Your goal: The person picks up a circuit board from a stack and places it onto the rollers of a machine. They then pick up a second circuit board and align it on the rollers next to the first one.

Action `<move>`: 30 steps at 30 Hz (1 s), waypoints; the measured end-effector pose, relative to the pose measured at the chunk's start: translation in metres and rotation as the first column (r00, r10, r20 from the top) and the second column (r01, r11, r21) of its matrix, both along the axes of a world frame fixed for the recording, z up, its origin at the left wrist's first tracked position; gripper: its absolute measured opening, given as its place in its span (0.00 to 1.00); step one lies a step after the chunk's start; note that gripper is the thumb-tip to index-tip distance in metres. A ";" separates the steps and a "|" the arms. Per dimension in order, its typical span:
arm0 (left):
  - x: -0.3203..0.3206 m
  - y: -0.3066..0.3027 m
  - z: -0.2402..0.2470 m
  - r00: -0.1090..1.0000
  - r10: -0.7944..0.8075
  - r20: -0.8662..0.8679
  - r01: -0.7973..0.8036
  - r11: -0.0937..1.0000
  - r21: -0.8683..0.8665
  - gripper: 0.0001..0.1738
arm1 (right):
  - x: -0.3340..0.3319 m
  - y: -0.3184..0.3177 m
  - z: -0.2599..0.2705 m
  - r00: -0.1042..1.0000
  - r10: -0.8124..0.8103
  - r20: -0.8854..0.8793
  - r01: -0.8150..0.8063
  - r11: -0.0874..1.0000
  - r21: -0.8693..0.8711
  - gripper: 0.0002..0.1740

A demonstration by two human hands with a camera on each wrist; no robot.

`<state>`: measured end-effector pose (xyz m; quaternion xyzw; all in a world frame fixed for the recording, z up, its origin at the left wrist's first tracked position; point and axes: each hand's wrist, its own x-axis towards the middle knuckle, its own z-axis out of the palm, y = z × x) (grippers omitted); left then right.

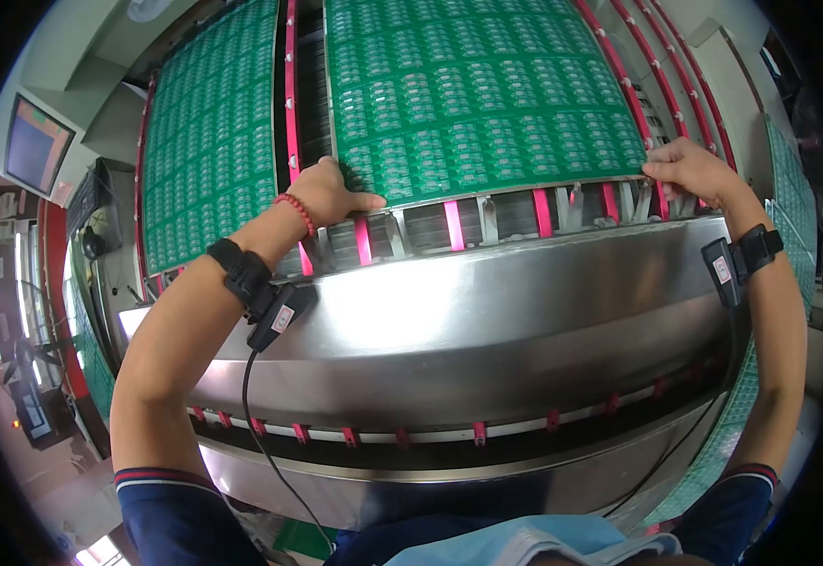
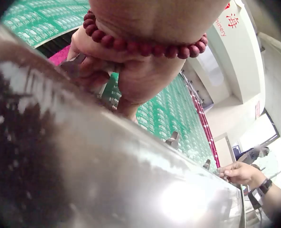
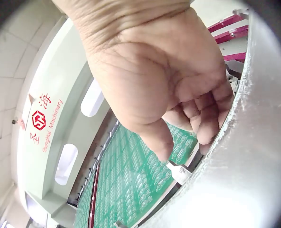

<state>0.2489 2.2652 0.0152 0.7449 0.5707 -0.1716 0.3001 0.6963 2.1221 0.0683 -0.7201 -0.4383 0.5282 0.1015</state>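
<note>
A large green circuit board panel (image 1: 487,94) lies on the machine's bed, covered in rows of small repeated printed patterns. At its near left corner my left hand (image 1: 328,193), with a red bead bracelet (image 1: 296,213) at the wrist, grips the edge. The thumb lies along the front edge and the other fingers bend at the corner, partly hidden in the left wrist view. My right hand (image 1: 692,172) pinches the near right corner between thumb and bent fingers. In the right wrist view, the thumb (image 3: 160,142) presses at the panel's edge beside a small metal clip (image 3: 179,173).
A second green panel (image 1: 211,141) lies to the left, beyond a red rail (image 1: 291,85). Red strips and metal clips line the bed's front, behind a rounded steel guard (image 1: 487,321). A monitor (image 1: 39,141) stands far left; more red rails (image 1: 680,85) run at right.
</note>
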 end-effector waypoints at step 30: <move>0.001 0.008 -0.008 0.998 -0.016 0.055 0.019 0.998 -0.053 0.56 | 0.000 0.003 0.006 0.998 -0.054 0.026 0.054 0.998 0.026 0.15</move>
